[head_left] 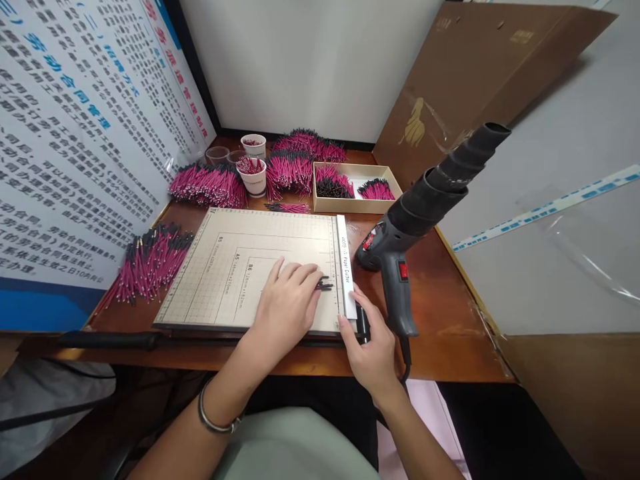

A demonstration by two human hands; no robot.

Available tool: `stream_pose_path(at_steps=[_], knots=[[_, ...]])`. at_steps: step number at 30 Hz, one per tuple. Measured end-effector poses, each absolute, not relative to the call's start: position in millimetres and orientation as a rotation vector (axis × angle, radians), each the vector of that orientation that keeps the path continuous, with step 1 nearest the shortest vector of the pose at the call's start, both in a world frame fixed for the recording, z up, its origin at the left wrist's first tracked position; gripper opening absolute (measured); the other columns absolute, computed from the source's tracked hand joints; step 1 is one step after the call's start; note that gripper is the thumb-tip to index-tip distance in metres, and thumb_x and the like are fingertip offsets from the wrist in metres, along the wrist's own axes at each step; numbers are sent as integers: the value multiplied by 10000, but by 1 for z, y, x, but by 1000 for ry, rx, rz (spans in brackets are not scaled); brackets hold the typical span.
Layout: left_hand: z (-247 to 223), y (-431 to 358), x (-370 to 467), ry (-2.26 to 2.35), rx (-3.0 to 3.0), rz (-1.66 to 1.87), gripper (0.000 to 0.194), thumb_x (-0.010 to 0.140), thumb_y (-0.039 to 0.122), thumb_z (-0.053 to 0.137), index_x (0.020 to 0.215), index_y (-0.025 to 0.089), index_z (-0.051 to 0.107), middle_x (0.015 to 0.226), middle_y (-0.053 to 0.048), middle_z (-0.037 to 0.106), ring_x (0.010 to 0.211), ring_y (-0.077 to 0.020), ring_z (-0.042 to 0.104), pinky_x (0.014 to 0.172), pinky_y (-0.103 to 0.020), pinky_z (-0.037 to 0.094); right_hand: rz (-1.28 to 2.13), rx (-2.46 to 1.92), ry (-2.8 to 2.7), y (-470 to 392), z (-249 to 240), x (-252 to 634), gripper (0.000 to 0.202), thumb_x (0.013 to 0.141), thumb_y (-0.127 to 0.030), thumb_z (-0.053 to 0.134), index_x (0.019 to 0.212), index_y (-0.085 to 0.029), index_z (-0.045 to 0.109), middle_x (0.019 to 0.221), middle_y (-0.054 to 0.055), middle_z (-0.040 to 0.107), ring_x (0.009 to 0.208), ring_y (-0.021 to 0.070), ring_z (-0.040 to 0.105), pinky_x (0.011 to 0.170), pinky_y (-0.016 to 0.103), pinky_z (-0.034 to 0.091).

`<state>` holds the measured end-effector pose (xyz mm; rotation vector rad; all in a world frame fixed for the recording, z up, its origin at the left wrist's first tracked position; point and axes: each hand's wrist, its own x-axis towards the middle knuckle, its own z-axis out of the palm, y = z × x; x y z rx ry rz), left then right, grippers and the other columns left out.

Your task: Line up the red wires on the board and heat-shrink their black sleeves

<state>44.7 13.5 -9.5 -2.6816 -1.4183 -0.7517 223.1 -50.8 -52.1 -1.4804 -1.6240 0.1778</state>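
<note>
A beige paper cutter board [220,280] with printed size lines lies on the wooden table. My left hand [287,300] rests on it, fingers curled together over a few thin pieces whose black ends [325,283] stick out to the right; the rest of them is hidden under the hand. Along the board's right side runs a white strip [345,267] marked "Paper Cutter". At its lower end is my right hand [367,340], thumb and fingers apart on either side of the strip, beside a black part [362,325].
A black heat gun [397,287] stands right of the board. Behind are piles of pink wires with black ends [207,185], paper cups [253,179] and a shallow box [357,205]. Another wire pile [153,263] lies left. A black bar [110,340] runs along the front edge.
</note>
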Motion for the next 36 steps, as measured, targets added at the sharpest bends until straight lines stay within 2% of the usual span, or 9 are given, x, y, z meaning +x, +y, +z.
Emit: stream_pose_path(at_steps=[5,9,16,22,30,36], knots=[[-14,-6,40,-1334,-2612,-576,501,1120,311,316,1443,37,583,1474,-141,654,1370,-333,609,1171,-557,411,204,-1476,-1614,-51,-53,222,349,983,-276,613,1315,-177,654,1353,133,716,1232,223,725,1025,360,642],[-19,-6,47,-1236,-2685,-484,559,1136,312,209,1503,52,541,1558,-128,573,1427,-301,574,1196,-546,401,214,-1472,-1612,-51,-53,222,358,978,-271,618,1321,-179,657,1353,130,717,1243,227,719,1047,368,634],[-16,4,60,-1202,-2776,-421,599,1141,351,184,1529,34,511,1578,-149,544,1490,-297,511,1251,-554,361,235,-1468,-1593,-51,-51,221,338,987,-258,598,1309,-180,664,1345,124,722,1236,223,723,1044,364,635],[-19,0,53,-1299,-2683,-446,651,1142,396,138,1526,30,514,1590,-155,527,1473,-300,530,1235,-560,382,255,-1467,-1592,-51,-51,222,349,980,-249,607,1318,-179,656,1363,127,712,1254,225,714,1063,368,625],[-15,-1,58,-1284,-2721,-456,609,1138,391,210,1559,42,478,1616,-142,497,1510,-310,483,1260,-568,348,282,-1464,-1587,-51,-50,222,371,967,-227,609,1332,-191,661,1370,121,709,1259,232,712,1073,380,620],[-16,0,61,-1237,-2815,-392,560,1131,318,240,1543,45,503,1616,-140,493,1522,-295,469,1286,-545,321,293,-1481,-1571,-51,-49,222,354,970,-245,604,1313,-192,674,1355,125,716,1244,241,718,1056,396,629]])
